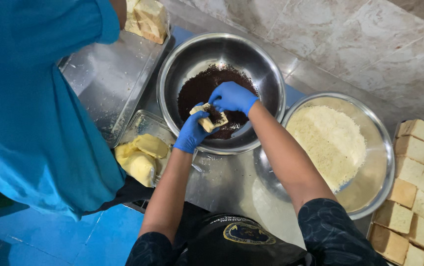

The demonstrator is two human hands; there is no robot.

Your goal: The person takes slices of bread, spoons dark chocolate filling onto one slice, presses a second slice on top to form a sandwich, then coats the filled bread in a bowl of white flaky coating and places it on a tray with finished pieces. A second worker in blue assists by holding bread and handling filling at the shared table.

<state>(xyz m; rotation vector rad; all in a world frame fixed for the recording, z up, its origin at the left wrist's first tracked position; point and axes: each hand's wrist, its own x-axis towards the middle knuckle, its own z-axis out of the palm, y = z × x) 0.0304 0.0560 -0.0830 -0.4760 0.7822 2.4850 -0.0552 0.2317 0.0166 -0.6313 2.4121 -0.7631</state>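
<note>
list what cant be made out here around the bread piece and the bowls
Head view only:
- Bread piece: underside hidden by left hand; right hand covers part of its top.
- Grated-cheese bowl: near rim hidden by the right forearm.
- Bread stack: cut off by the right edge.

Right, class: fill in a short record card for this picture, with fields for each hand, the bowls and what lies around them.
left hand: blue glove, holds bread piece
right hand: blue glove, presses on bread piece
near bowl: steel, dark sprinkles
second bowl: steel, white shreds
tray: yellow butter
right edge: stacked bread squares
beside: person in blue shirt
</note>
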